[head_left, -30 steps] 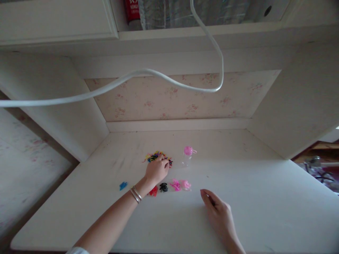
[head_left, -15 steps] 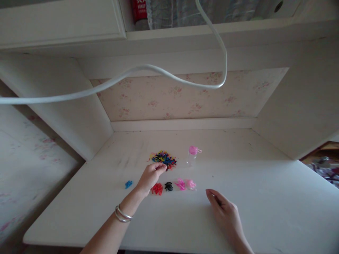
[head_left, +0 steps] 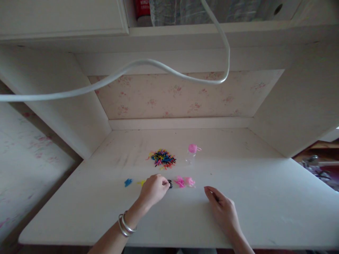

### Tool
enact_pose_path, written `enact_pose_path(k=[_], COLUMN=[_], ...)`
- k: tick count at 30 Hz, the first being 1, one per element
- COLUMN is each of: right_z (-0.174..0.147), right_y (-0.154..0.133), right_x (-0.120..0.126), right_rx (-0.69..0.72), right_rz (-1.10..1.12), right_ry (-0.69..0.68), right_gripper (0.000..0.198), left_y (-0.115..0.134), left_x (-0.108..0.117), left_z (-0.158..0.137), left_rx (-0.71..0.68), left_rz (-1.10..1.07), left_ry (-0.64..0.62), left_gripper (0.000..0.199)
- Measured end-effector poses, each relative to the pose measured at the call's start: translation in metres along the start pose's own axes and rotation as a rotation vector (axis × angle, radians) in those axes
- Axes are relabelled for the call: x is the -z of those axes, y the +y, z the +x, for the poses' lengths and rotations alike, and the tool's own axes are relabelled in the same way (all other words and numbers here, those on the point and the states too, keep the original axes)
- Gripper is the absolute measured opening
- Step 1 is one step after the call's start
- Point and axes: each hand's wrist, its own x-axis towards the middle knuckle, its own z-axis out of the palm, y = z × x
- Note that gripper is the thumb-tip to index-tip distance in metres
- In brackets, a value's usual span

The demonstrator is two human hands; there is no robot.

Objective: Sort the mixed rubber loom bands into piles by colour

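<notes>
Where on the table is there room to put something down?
The white tabletop is bare right of the right hand, left of the blue pile, and between both hands near the front edge. It's crowded around the left hand, with the black pile and pink piles alongside, and at the mixed-colour pile.

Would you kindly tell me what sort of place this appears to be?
Probably a room in a home, at a built-in desk: a white tabletop lies beneath an overhead cabinet, with floral wallpaper showing at the back.
</notes>
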Motion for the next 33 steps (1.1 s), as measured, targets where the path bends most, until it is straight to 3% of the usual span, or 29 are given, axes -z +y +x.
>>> enact_pose_path(k=[6, 13, 19, 23, 26, 29, 33], right_z=[-0.001, -0.001, 0.001, 0.005, 0.01, 0.017, 0.029], right_y=[0.002, 0.0, 0.004, 0.002, -0.016, -0.053, -0.111], right_x=[0.0, 0.001, -0.003, -0.006, -0.008, -0.016, -0.042], right_rx=[0.0, -0.017, -0.025, -0.071, -0.113, -0.022, 0.175], right_rz=[0.001, -0.017, -0.015, 0.067, 0.135, 0.081, -0.327], right_ry=[-0.005, -0.002, -0.021, -0.046, -0.085, -0.145, -0.249], right_gripper=[0.048, 0.047, 0.049, 0.048, 0.046, 0.042, 0.033], left_y=[-0.007, -0.046, -0.104, -0.126, -0.129, -0.129, -0.13], left_x=[0.019, 0.051, 0.039, 0.028, 0.023, 0.02, 0.019], left_z=[-0.002, -0.034, -0.079, -0.092, -0.092, -0.091, -0.093], left_rx=[-0.04, 0.138, 0.344, 0.42, 0.413, 0.403, 0.378], left_rz=[-0.106, -0.364, -0.476, -0.532, -0.593, -0.626, -0.622], left_ry=[0.003, 0.3, 0.38, 0.435, 0.464, 0.487, 0.451], left_gripper=[0.027, 0.039, 0.048, 0.05, 0.048, 0.046, 0.046])
